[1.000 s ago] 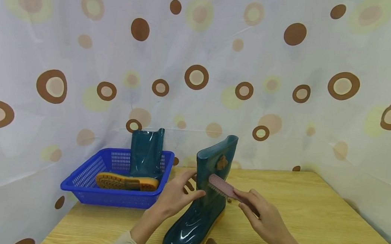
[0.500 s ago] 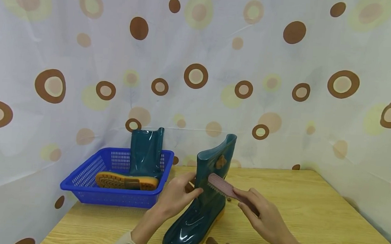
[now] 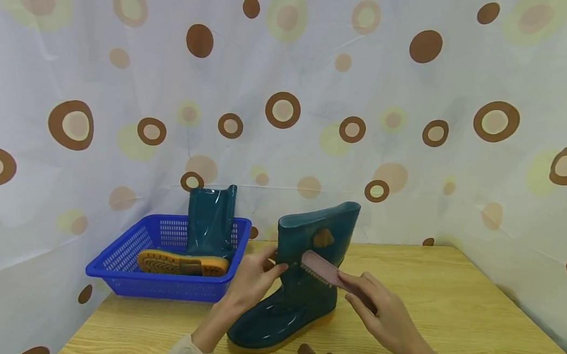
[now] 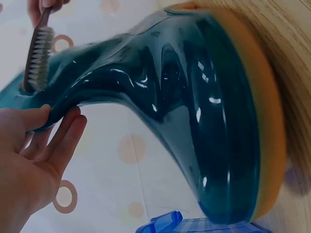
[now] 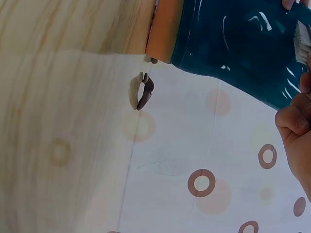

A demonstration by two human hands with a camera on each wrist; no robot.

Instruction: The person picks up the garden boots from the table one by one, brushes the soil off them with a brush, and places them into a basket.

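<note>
A dark green rain boot [image 3: 300,308] with a tan sole stands on the table, toe pointing to the front left. My left hand [image 3: 252,277] grips the front of its shaft, thumb on the near side and fingers behind, as the left wrist view [image 4: 29,160] shows. A scrubbing brush [image 3: 320,268] with a pinkish back is in my right hand [image 3: 389,313], held by the handle. Its pale bristles [image 4: 41,58] lie against the side of the shaft. Above the brush, a brown mud-like lump [image 3: 323,238] sticks to the boot near its top.
Several brown lumps [image 3: 306,353] lie on the wooden table [image 3: 417,293] in front of the boot. At the left stands a blue plastic basket [image 3: 169,288] with a second green boot [image 3: 210,221] in it, its sole facing me. A patterned curtain [image 3: 318,81] hangs behind.
The boot has turned, so more of its side faces me and its toe has swung back and left. My left hand has shifted slightly left and up with it. The brush has stayed nearly in place.
</note>
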